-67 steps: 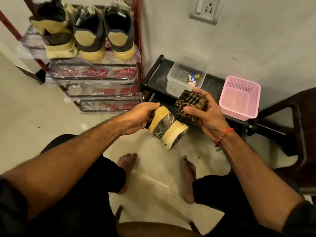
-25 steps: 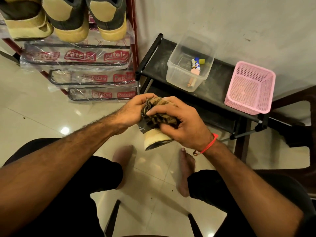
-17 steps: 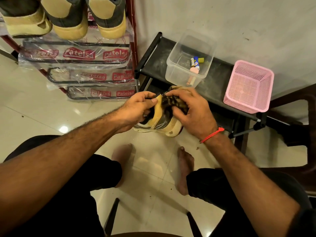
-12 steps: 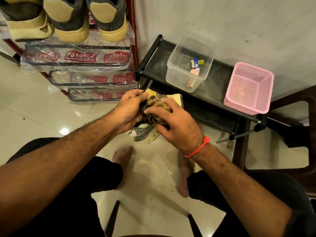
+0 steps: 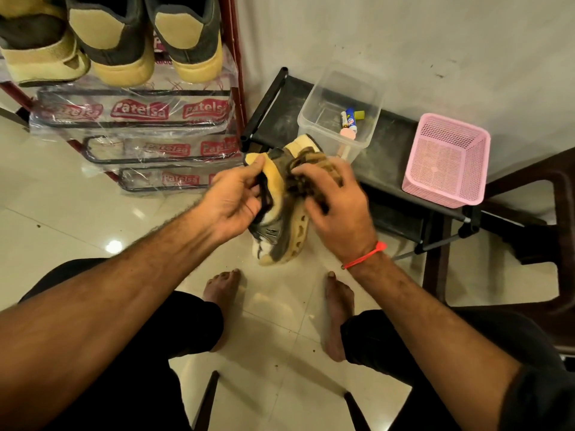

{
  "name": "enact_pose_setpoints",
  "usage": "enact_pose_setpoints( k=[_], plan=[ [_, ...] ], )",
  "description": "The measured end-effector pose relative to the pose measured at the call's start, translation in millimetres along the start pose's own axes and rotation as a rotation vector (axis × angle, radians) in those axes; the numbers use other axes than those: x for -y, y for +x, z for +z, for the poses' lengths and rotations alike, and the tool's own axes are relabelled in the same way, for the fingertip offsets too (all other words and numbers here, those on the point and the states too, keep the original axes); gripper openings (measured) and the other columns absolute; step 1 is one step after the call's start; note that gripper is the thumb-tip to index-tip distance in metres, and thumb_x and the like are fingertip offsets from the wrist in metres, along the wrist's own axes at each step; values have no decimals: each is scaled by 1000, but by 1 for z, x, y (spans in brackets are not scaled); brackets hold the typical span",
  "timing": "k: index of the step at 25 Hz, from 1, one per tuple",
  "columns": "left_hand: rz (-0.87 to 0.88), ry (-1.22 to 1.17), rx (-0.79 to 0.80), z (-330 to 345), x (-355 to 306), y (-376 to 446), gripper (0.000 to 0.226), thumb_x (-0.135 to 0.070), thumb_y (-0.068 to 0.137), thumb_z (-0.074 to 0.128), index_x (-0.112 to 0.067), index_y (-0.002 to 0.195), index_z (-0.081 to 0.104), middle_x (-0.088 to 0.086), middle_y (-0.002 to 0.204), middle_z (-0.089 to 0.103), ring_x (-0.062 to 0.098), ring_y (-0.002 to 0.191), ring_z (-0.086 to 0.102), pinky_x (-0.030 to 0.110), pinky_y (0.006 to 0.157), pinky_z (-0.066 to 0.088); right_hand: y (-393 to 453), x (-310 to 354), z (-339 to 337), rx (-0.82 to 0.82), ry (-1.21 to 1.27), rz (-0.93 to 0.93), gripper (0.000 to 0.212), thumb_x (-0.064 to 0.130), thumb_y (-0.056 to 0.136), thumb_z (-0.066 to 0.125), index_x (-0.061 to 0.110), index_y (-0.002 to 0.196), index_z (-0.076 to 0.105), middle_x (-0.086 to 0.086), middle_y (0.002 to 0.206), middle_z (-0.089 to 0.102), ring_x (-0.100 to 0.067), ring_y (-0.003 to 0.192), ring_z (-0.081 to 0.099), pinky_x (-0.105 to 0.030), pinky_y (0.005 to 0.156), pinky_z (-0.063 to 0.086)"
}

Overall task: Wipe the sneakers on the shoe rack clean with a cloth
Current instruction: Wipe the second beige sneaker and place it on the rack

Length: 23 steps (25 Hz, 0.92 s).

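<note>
Gleaming pale floor tiles (image 5: 77,219) meet a scuffed wall (image 5: 404,42).

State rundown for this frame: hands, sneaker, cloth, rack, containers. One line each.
left hand: grips the sneaker's collar
right hand: presses bunched cloth on the sneaker
sneaker: held off the floor, toe down
cloth: crumpled under the fingers
shoe rack: three sneakers on top, heels out
clear tub: lidless, small items inside
pink basket: upright, nothing visible inside
</note>
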State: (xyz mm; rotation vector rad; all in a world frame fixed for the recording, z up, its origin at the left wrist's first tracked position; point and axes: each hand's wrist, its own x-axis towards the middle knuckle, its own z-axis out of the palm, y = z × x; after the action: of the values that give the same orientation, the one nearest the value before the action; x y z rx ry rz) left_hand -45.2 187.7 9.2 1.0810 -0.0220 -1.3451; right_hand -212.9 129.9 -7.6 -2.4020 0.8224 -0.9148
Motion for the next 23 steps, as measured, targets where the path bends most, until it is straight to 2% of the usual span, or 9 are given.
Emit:
enact_pose_setpoints(
  k=[2,4,8,10,12,15,17,20,23],
  plan=[
    [-52,81,70,3,6,-6,25,-17,104,54,1,117,63,17,100,74,22,83,76,31,63,63,5,-10,-6,-123,16,126,44,-1,81,64,14,122,66,-14,123,53,-18,113,56,-19,103,46],
    [-19,286,126,3,16,-8,31,-22,105,52,1,124,61,18,108,74,25,96,74,36,75,64,6,-11,-5,-163,55,185,42,-1,83,65,13,122,66,-12,121,54,-14,113,55,-11,103,40],
    [230,884,114,-8,28,-7,31,-43,102,53,-19,115,66,2,106,76,17,100,72,41,94,57,1,-4,2,-108,140,135,41,-3,82,64,11,121,66,-10,122,56,-13,115,55,-20,106,41],
    [310,1055,78,-12,30,-6,37,-48,101,51,-22,126,60,0,115,72,18,110,67,48,101,53,2,-5,2,-87,147,134,42,-2,83,64,12,122,66,-9,124,55,-12,117,54,-22,108,42],
    [391,1120,110,-13,28,-4,48,-49,100,53,-20,137,50,0,124,65,16,118,62,46,103,51,3,-5,0,-95,148,143,43,-1,84,64,12,124,64,-10,124,54,-14,118,54,-23,107,44],
    [410,1010,147,-10,24,-1,53,-41,95,64,-21,139,42,-5,125,62,7,118,59,33,96,53,5,-1,-2,-138,160,135,43,-3,82,66,8,124,62,-13,123,52,-18,115,55,-22,106,44],
    [343,848,77,-6,24,-2,42,-31,101,61,-23,137,42,-7,118,62,6,105,61,28,75,54,0,8,2,-134,157,126,44,-2,82,68,6,124,62,-15,122,51,-18,114,55,-19,105,43],
    [223,537,8,-3,21,-2,31,-32,104,53,-16,131,50,0,94,65,12,76,60,25,48,44,-3,9,2,-88,120,50,44,-2,79,69,7,122,65,-16,120,52,-19,112,56,-18,104,43],
    [196,403,11,3,18,-2,22,-32,107,48,-17,121,54,4,86,68,15,64,64,23,40,44,7,-9,-9,-164,60,128,44,-1,79,68,10,122,66,-15,120,53,-9,110,51,-16,105,43]
  ],
)
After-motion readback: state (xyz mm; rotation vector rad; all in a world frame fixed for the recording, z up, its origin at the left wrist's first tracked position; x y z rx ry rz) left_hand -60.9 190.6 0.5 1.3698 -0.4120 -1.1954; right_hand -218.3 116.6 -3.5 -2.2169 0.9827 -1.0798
